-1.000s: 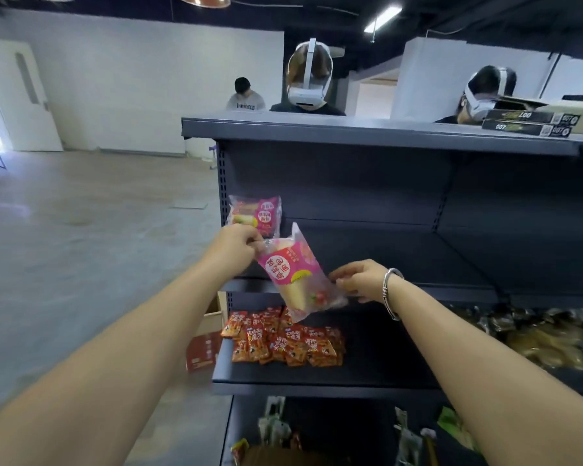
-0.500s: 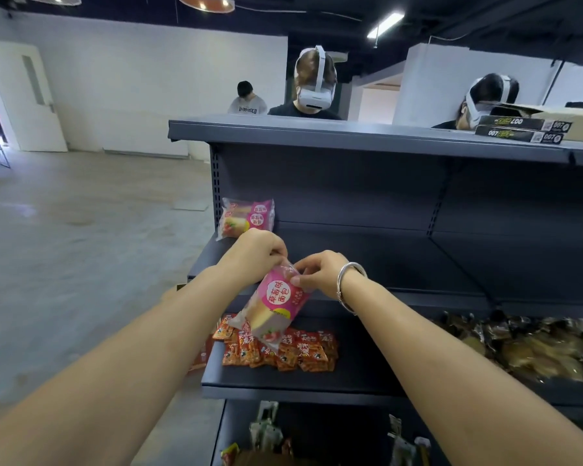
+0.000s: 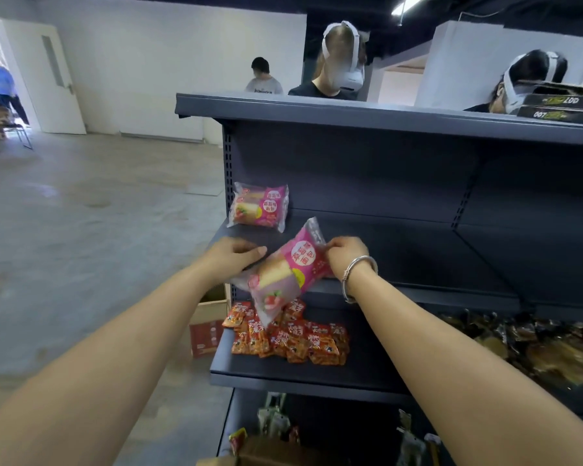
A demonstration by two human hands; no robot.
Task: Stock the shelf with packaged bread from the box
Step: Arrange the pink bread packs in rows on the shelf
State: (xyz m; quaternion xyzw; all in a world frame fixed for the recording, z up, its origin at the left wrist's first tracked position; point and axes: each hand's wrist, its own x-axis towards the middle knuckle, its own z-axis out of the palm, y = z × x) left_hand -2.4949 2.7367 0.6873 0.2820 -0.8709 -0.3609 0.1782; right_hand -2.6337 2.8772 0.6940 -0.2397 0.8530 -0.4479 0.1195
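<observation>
Holding one bread pack [image 3: 288, 275] in both hands at the front edge of the grey shelf [image 3: 401, 250].
Left hand [image 3: 231, 257] grips the pack's lower left side; right hand [image 3: 345, 253], wrist bearing a bracelet [image 3: 355, 270], pinches its upper right end. Pack is tilted, its lower end overhanging the red snack packets [image 3: 290, 338] on the tier below. A second pack [image 3: 260, 208] stands at the shelf's back left corner, well apart.

We work with both forearms bare, sleeveless; a silver, rounded metal bangle [image 3: 357, 268] encircles our right wrist.
</observation>
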